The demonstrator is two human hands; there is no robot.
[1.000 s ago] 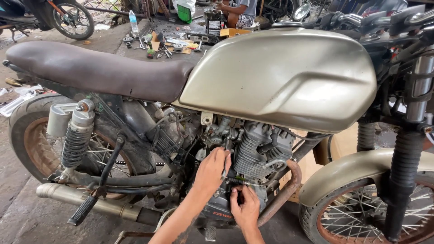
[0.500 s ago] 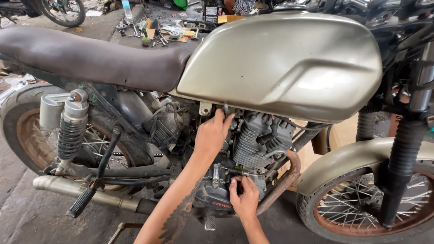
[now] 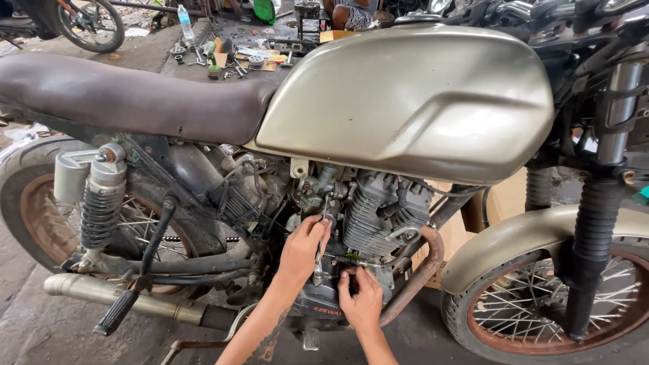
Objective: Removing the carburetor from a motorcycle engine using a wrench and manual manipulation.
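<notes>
big olive-gold fuel tank (image 3: 412, 94) fills the top of the view, long brown seat (image 3: 128, 94) running off behind it, rear shock (image 3: 101, 196) and chrome exhaust (image 3: 122, 297) low at the back. under the tank sits the finned engine (image 3: 382, 216), with a rusty header pipe (image 3: 422, 270) curling down in front of it. both hands are in tight there. left hand (image 3: 304, 250) has its fingers wrapped round a slim metal wrench (image 3: 320, 253), shaft standing nearly upright against the engine side, upper end up by the carburettor. right hand (image 3: 362, 301) is pinched together on something small at the crankcase, too hidden to name. risk as i read it: the wrench slips off its fastener in that cramped gap and knuckles hit the fins, or a small part drops under the bike.
</notes>
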